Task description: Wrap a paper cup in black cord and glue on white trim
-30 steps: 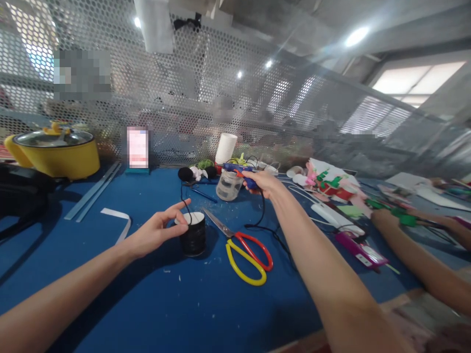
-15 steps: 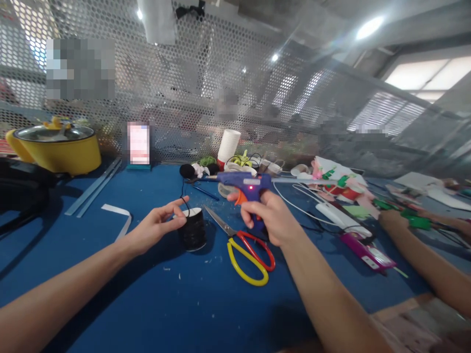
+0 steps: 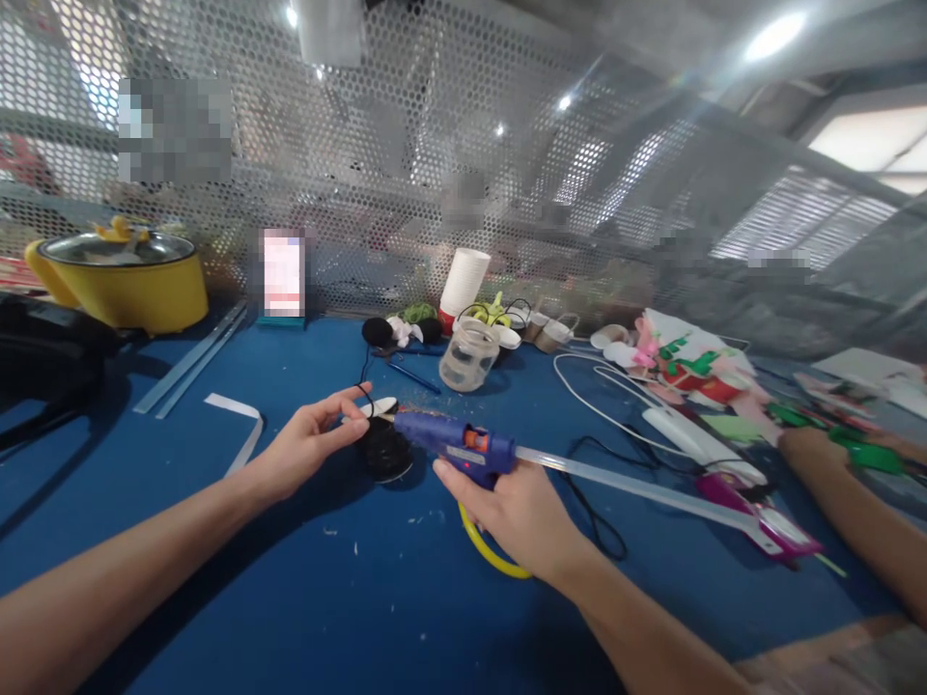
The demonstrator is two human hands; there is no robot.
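On the blue table [image 3: 290,608] sits the cup [image 3: 384,452], left of the gun [image 3: 435,432] I hold wrapped in the right hand [image 3: 522,521], lengthwise toward the rim, the nearer left hand [image 3: 319,434] pinching the cord [image 3: 364,374] there.

Hot glue gun [image 3: 449,439] is showing blue-violet, with an orange piece [image 3: 476,441] and a glowing red light [image 3: 467,465]. Glue stick [image 3: 623,489] is looking translucent whitish. Wrapped cup [image 3: 386,456] is showing black outside, white inside. Scissors handle [image 3: 492,558] is showing yellow. Tabletop [image 3: 304,608] is showing blue with white flecks; electric pot [image 3: 145,299], yellow; perforated panel [image 3: 398,145], grey, dotted with holes; paper strip [image 3: 242,410], white.
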